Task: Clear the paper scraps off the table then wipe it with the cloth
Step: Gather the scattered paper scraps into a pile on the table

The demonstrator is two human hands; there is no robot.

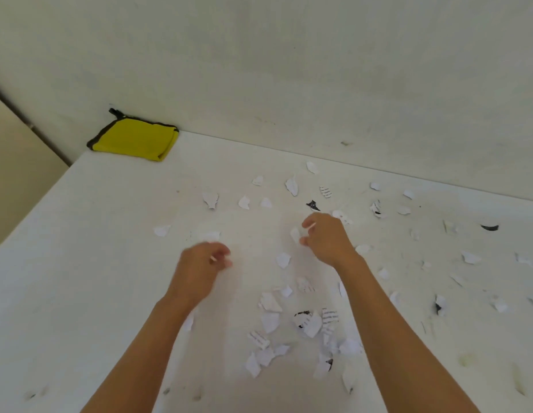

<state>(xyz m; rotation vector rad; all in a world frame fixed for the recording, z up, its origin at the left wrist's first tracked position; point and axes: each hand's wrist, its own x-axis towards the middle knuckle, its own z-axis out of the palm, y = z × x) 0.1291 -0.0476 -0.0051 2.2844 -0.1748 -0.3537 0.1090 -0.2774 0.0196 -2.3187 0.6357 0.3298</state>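
Several torn paper scraps lie scattered over the white table (95,263), some plain white, some with printed text or black patches. A denser pile of scraps (304,329) lies near me between my forearms. My left hand (199,263) hovers over the table's middle, blurred, its fingers curled inward; whether it holds a scrap is unclear. My right hand (326,236) is farther back, thumb and forefinger spread apart just beside a small white scrap (295,234). The folded yellow cloth (134,140) with dark edging lies in the far left corner, away from both hands.
A pale wall runs along the table's far side. The table's left edge drops to a beige floor (18,174). More scraps (471,257) spread toward the right edge of the view.
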